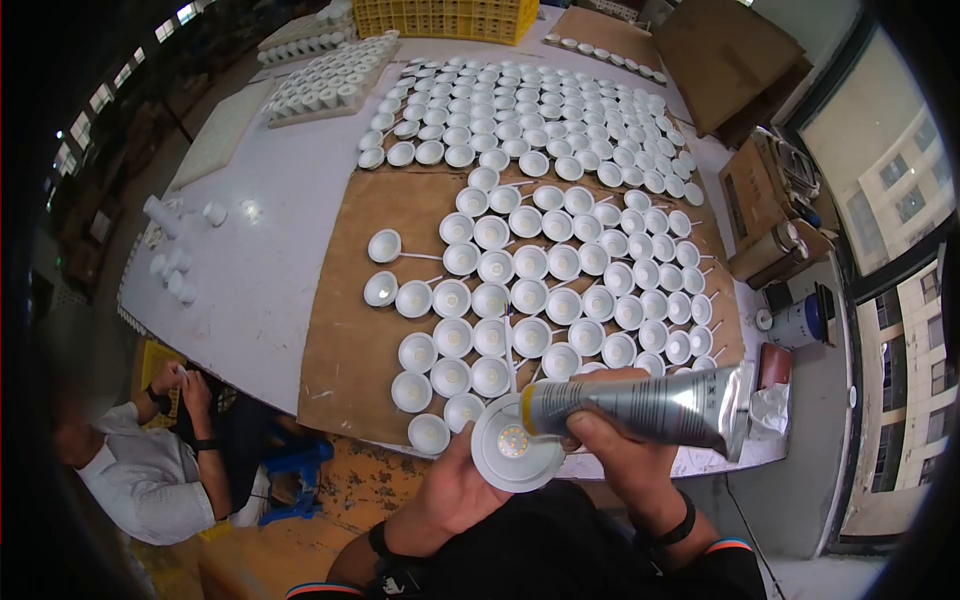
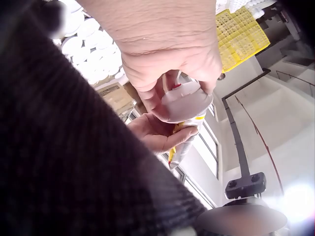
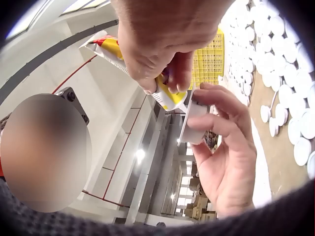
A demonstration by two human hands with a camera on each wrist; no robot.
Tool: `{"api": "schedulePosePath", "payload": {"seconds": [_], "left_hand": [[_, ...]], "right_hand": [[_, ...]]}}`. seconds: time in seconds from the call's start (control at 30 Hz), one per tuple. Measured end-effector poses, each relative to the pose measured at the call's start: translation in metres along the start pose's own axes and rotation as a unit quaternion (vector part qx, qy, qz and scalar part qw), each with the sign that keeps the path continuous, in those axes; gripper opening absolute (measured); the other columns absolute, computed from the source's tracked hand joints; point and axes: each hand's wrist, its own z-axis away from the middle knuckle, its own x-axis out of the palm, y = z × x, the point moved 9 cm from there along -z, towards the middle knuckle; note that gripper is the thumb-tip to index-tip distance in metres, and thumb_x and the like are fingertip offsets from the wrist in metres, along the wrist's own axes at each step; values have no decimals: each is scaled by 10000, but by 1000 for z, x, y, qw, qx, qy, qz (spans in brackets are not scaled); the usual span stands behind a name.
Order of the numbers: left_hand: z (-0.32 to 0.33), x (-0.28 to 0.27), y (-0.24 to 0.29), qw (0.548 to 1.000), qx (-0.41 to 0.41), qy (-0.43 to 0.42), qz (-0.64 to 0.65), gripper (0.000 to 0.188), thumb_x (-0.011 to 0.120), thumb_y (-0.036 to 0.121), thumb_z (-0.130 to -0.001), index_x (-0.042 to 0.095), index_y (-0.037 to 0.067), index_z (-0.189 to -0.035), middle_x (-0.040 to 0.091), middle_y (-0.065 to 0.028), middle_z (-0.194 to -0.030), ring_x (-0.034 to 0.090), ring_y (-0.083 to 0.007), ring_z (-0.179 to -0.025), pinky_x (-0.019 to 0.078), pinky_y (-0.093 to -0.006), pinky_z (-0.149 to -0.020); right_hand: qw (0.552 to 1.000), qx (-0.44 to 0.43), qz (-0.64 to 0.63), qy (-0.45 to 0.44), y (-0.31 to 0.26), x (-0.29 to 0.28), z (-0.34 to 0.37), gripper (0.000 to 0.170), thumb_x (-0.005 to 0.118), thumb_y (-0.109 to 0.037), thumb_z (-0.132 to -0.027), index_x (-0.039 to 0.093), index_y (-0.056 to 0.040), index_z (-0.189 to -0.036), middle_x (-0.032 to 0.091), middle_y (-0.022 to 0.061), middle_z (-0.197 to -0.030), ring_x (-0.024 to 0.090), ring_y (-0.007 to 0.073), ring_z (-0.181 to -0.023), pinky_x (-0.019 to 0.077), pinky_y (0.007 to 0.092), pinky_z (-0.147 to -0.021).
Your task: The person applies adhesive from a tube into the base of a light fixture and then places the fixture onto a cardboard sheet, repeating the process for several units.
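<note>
A white round LED downlight (image 1: 532, 468) is held by its side in my left hand (image 1: 455, 492), its face with the yellowish LED dots turned up in the head view. My right hand (image 1: 630, 462) grips a silver squeeze tube (image 1: 665, 408) with a yellow band near its front end. In the right wrist view the tube's narrow nozzle (image 3: 183, 107) points at the front of the downlight (image 3: 198, 125), right at its rim. Left fingers curl round the downlight's body (image 2: 184, 104) in the left wrist view.
Rows of similar white downlights (image 1: 497, 265) cover a brown board (image 1: 335, 340) on the white table (image 1: 250, 300). A yellow crate (image 1: 445, 18) stands at the back. Trays of white parts (image 1: 335, 85) sit back left. At lower left another person (image 1: 160, 490) is seated beside the table.
</note>
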Motion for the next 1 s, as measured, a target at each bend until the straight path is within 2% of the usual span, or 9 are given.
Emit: {"api": "schedulePosePath", "payload": {"seconds": [0.17, 0.27, 0.33, 0.43, 0.5, 0.57, 0.6, 0.8, 1.0], "left_hand": [[-1, -5, 5, 1000, 5, -1, 0, 530, 290, 424, -837, 235, 92, -1247, 342, -134, -1219, 389, -283, -1082, 390, -466, -799], [-5, 0, 21, 999, 27, 26, -12, 533, 272, 381, -858, 175, 54, -1267, 281, -119, -1264, 315, -231, -1153, 269, -376, -946], [-5, -8, 40, 985, 98, 64, -123, 545, 241, 421, -847, 164, 92, -1275, 338, -147, -1218, 414, -284, -1059, 430, -418, -763], [-2, -21, 51, 985, 119, 68, -106, 579, 252, 442, -838, 151, 79, -1276, 374, -169, -1180, 451, -290, -1014, 436, -409, -763], [2, -26, 57, 989, 122, 63, -51, 544, 369, 338, -827, 193, 43, -1249, 412, -189, -1131, 485, -277, -969, 447, -395, -757], [5, -32, 64, 946, 128, 85, -286, 489, 455, 182, -781, 260, 14, -1196, 448, -187, -1071, 520, -254, -914, 467, -366, -727], [6, -35, 68, 938, 150, 117, -290, 430, 471, 73, -733, 319, -3, -1128, 494, -166, -977, 546, -227, -860, 479, -337, -698], [13, -43, 73, 926, 120, 160, -321, 257, 492, 127, -780, 453, 17, -1009, 525, -64, -901, 507, -112, -834, 414, -243, -724], [16, -46, 78, 898, 132, 176, -382, 222, 502, 149, -787, 483, 17, -963, 539, -60, -881, 514, -102, -791, 419, -231, -696]], "right_hand": [[1000, 12, 0, 0, 4, -4, 0, 274, 593, -56, -697, 460, 26, -922, 539, 102, -795, 520, 121, -628, 441, 230, -550], [996, 12, -72, 43, 9, -19, 3, 283, 593, -72, -703, 465, 28, -934, 543, 94, -764, 520, 126, -622, 441, 240, -547], [986, -21, -110, 123, 9, -35, 2, 293, 580, -95, -694, 458, 37, -925, 536, 102, -697, 512, 140, -519, 441, 245, -450], [985, 7, -87, 147, 20, -46, 6, 304, 585, -128, -699, 460, 33, -925, 535, 98, -684, 507, 134, -512, 440, 234, -453], [986, 17, -89, 142, 26, -46, 7, 311, 589, -139, -698, 460, 31, -924, 532, 94, -677, 507, 129, -505, 441, 232, -450], [986, 21, -87, 142, 27, -46, 8, 312, 590, -143, -697, 460, 29, -923, 529, 88, -670, 509, 127, -508, 441, 230, -446], [986, 23, -89, 140, 28, -46, 7, 312, 590, -143, -697, 460, 29, -923, 529, 88, -670, 509, 127, -508, 441, 230, -446], [987, 45, -78, 130, 31, -44, 7, 303, 587, -123, -700, 456, 27, -929, 526, 96, -694, 510, 128, -510, 442, 225, -447], [989, 51, -83, 113, 33, -41, 6, 305, 586, -104, -699, 450, 31, -936, 526, 99, -707, 514, 131, -521, 444, 225, -450]]}}
